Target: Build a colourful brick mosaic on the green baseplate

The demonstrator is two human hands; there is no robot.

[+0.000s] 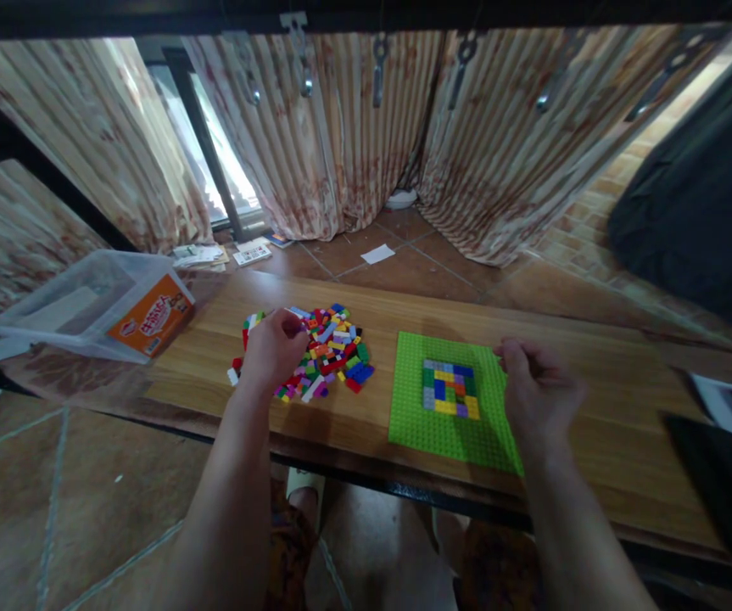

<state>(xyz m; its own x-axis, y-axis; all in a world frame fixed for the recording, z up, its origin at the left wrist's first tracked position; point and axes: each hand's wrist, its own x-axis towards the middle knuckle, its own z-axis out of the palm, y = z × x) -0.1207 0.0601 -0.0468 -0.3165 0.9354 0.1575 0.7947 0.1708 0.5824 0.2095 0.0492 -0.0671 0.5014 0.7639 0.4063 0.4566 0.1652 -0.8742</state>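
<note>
A loose pile of small toy building bricks [331, 352] in many colours lies on the wooden table. Over its left part is my left hand [276, 344], its fingers curled together; whatever they may hold is hidden. A bright green studded baseplate [413, 428] lies to the right of the pile. On it is a roughly square patch of bricks [451, 390] in blue, yellow, grey, green, orange and purple. My right hand [540, 386] hovers at the baseplate's right edge with thumb and fingers pinched, and I cannot make out anything between them.
A clear plastic bin [79, 297] with an orange label stands at the table's left end. A dark flat object [715, 475] lies at the right end. Striped curtains [340, 144] hang behind, and papers [378, 254] lie on the tiled floor.
</note>
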